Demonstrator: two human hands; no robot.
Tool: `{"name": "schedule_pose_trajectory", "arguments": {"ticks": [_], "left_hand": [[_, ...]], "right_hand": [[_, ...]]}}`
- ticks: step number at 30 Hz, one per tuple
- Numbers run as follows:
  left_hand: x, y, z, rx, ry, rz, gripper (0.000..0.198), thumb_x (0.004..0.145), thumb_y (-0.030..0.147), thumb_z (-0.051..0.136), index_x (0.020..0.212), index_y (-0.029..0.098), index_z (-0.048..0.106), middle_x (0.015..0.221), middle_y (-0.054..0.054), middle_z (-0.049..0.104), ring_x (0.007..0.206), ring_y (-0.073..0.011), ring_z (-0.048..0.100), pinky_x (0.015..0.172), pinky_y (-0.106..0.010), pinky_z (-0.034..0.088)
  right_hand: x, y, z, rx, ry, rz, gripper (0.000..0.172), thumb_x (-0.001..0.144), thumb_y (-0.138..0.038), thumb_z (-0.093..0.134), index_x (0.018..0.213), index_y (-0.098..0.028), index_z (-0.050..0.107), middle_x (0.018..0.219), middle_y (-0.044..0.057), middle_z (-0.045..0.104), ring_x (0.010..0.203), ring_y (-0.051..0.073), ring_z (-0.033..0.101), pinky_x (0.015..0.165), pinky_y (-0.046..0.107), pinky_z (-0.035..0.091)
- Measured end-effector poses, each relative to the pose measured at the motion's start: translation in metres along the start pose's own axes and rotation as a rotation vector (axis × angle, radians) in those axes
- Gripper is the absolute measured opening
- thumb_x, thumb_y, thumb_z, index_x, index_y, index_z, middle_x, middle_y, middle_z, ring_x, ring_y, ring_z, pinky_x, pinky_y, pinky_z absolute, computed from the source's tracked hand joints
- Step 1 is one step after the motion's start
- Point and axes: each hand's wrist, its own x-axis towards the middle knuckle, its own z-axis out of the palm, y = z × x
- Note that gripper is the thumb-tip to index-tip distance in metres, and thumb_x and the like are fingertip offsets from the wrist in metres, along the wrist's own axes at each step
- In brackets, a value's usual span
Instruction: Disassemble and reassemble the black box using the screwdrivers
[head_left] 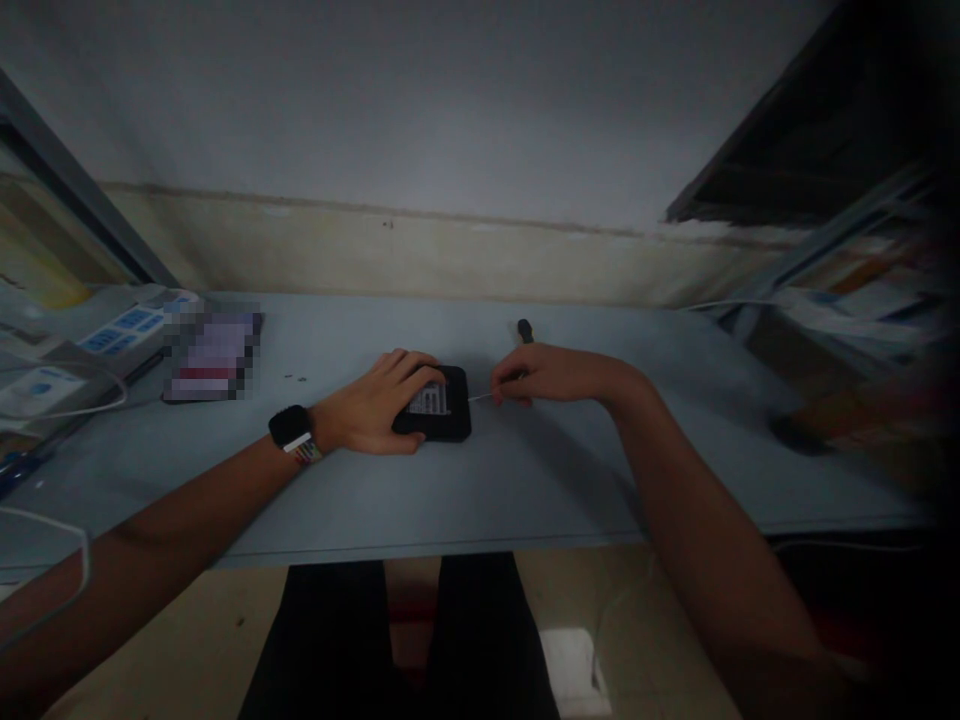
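Black rectangular plastic casing with a white printed label (441, 408) lies flat on the pale blue-grey tabletop (525, 480), near the middle of its width, seen from the head camera. The left hand (371, 408), with a black smartwatch (290, 427) on its wrist, comes in from the left of the casing and lies over that side, fingers curled across the top and pressing it down against the table. Just right of the casing, the right hand (544, 375) is pinched round a slim screwdriver with a dark handle (525, 329); its thin bright shaft (480, 397) points left, the tip at or touching the casing's right edge, though contact is too small to tell. As far as can be judged, the work is at an early stage: the casing looks whole and closed, and no removed cover or part lies beside it. Well left of the casing sit two tiny dark specks (294, 377), too small to identify, and beyond them a flat object blurred out of recognition (212, 355).
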Motion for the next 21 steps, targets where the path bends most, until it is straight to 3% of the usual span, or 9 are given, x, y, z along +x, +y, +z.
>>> {"name": "schedule_pose_trajectory", "arguments": {"ticks": [6, 11, 21], "left_hand": [[0.0, -0.001, 0.001, -0.003, -0.012, -0.003, 0.073, 0.08, 0.034, 0.077, 0.146, 0.022, 0.047, 0.154, -0.019, 0.053, 0.137, -0.0414, 0.051, 0.118, -0.064, 0.046], [0.0, 0.0, 0.0, 0.013, -0.016, 0.009, 0.072, 0.08, 0.032, 0.075, 0.145, 0.02, 0.046, 0.154, -0.02, 0.052, 0.137, -0.0417, 0.051, 0.118, -0.065, 0.046], [0.001, 0.0, 0.0, 0.014, -0.026, 0.0, 0.07, 0.08, 0.031, 0.074, 0.142, 0.02, 0.046, 0.153, -0.021, 0.052, 0.136, -0.0417, 0.05, 0.118, -0.066, 0.047]], "right_hand": [[-0.01, -0.008, 0.009, -0.093, -0.032, 0.056, 0.024, 0.09, -0.034, 0.06, 0.085, -0.018, 0.076, 0.076, 0.004, 0.071, 0.069, 0.019, 0.062, 0.068, 0.033, 0.045], [-0.015, -0.016, 0.01, -0.148, -0.016, 0.061, 0.022, 0.089, -0.031, 0.058, 0.084, -0.018, 0.075, 0.069, 0.002, 0.065, 0.066, 0.018, 0.057, 0.068, 0.033, 0.041], [-0.011, -0.009, 0.015, -0.065, -0.041, 0.037, 0.02, 0.092, -0.03, 0.059, 0.085, -0.018, 0.074, 0.074, 0.003, 0.069, 0.069, 0.019, 0.062, 0.072, 0.033, 0.044]]}}
